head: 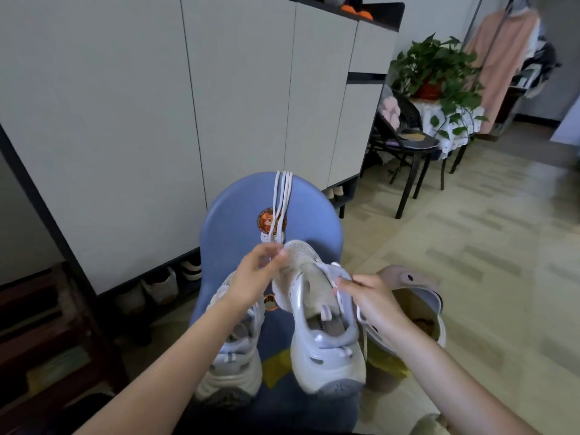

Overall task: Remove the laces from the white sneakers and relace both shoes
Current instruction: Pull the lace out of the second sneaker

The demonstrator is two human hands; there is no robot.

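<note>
Two white sneakers rest on a blue chair (238,202). The right sneaker (323,334) is raised with its toe toward the chair back. The left sneaker (235,350) lies under my left forearm. White laces (282,196) hang over the top of the chair back and run down to my left hand (257,274), which pinches lace at the right sneaker's toe end. My right hand (373,302) grips that sneaker's right side near the eyelets, and a loop of lace (361,315) shows by it.
A tall white cabinet (157,105) stands behind the chair, with shoes in the gap beneath it. A pink slipper (414,293) lies on the tiled floor to the right. A dark chair (408,146) and a potted plant (436,67) stand at the back right.
</note>
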